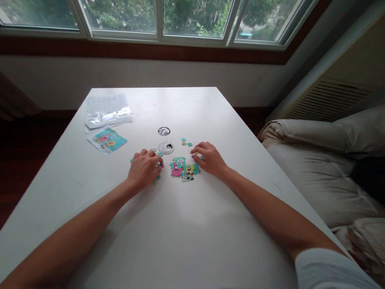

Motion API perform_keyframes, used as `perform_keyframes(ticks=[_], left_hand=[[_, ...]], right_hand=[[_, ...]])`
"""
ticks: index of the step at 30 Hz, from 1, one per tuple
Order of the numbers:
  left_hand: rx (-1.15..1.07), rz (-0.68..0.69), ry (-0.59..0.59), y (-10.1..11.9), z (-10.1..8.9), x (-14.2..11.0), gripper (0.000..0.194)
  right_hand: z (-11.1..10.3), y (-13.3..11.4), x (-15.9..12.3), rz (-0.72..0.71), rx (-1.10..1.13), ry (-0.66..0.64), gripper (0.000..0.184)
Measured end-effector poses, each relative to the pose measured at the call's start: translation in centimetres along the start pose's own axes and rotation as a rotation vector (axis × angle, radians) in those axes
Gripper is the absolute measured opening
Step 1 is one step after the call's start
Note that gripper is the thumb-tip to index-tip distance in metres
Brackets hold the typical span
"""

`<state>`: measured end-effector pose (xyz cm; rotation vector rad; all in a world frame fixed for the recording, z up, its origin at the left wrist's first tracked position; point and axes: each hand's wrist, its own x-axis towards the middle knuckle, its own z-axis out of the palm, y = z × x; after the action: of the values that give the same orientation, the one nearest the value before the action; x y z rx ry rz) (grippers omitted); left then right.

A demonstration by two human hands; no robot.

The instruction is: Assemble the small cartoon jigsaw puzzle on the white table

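Note:
A partly joined jigsaw puzzle [182, 169] with cartoon figures, in teal, pink and yellow, lies flat on the white table [174, 230]. To its left, my left hand [144, 167] is closed, its fingers curled on a puzzle piece [161, 164] with some pink on it. Other loose pieces lie around and partly under that hand. My right hand [210, 158] rests at the puzzle's upper right edge, thumb and fingers bent around a small puzzle piece [200, 155] that they partly hide. A few loose pieces [184, 141] lie beyond the puzzle.
Two round items [166, 148] with grey and white pictures sit past the puzzle. At the far left are a clear plastic bag [108, 111] and a cartoon picture card [108, 140]. A beige sofa [315, 181] stands right of the table, and a window [163, 13] is ahead.

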<state>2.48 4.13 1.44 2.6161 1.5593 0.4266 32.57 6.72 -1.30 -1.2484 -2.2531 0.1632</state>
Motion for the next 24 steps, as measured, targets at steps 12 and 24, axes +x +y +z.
perform_keyframes(ticks=[12,24], left_hand=[[-0.006,-0.044,0.004,0.2,0.0,0.1,0.011],[-0.015,-0.037,0.009,0.2,0.1,0.0,0.017]], right_hand=[[0.0,-2.6,-0.2,-0.217,0.083,-0.182,0.024],[-0.1,-2.6,-0.2,-0.23,0.089,-0.199,0.026]])
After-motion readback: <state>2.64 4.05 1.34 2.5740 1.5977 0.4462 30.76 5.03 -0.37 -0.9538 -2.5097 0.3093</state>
